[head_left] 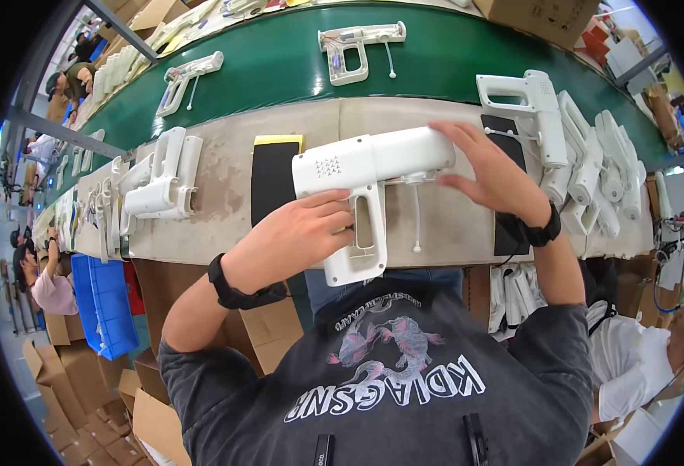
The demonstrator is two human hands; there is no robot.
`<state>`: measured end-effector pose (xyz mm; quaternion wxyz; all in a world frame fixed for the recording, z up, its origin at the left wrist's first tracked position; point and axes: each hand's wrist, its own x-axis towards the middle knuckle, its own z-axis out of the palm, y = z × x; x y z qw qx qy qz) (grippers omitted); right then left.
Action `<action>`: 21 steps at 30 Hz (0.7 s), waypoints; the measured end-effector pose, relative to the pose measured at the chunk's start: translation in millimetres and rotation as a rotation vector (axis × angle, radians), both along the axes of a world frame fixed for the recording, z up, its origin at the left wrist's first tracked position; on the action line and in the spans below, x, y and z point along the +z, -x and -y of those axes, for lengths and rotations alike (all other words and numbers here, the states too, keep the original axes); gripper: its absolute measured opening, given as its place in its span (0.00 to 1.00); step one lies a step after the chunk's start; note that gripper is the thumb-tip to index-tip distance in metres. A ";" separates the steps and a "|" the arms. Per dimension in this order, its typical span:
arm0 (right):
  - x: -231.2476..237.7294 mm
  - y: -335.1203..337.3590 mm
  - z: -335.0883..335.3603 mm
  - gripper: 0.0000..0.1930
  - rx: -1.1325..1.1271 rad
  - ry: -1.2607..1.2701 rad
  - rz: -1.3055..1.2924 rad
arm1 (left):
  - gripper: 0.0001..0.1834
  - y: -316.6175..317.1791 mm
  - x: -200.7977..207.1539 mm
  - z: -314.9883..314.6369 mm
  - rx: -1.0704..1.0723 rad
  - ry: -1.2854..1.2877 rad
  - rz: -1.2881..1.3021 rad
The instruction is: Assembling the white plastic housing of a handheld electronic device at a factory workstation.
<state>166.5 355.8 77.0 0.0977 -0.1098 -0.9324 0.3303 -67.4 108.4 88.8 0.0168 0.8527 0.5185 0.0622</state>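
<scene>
A white gun-shaped plastic housing [373,159] is held above the near edge of the bench, its barrel lying sideways. My left hand [299,237] is closed around its looped handle, with the fingers near the vent holes. At the barrel's right end, my right hand [493,171] grips with fingers on top and thumb underneath. Below the barrel, a thin white cable [417,221] with a small plug at its tip dangles from the housing. A seam along the barrel's underside shows a bit of the inside.
Black pads [274,175] lie on the beige bench [225,128]. White housings [167,182] are stacked left, with more [602,155] at right. Beyond runs a green conveyor [272,62] carrying open housing halves [353,50]. A blue bin [105,303] stands lower left; co-workers sit both sides.
</scene>
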 end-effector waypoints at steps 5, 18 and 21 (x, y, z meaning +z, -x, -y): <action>-40.3 12.5 -27.5 0.34 -0.001 -0.215 -0.110 | 0.09 2.7 -14.5 -17.9 -0.017 -0.007 -0.045; -98.4 -1.6 -12.1 0.33 -0.119 -0.017 -0.214 | 0.34 18.6 -65.0 -26.3 0.646 -0.060 0.750; -98.3 -1.1 -12.1 0.34 -0.110 -0.009 -0.215 | 0.33 24.8 -80.9 -33.9 0.622 0.029 0.886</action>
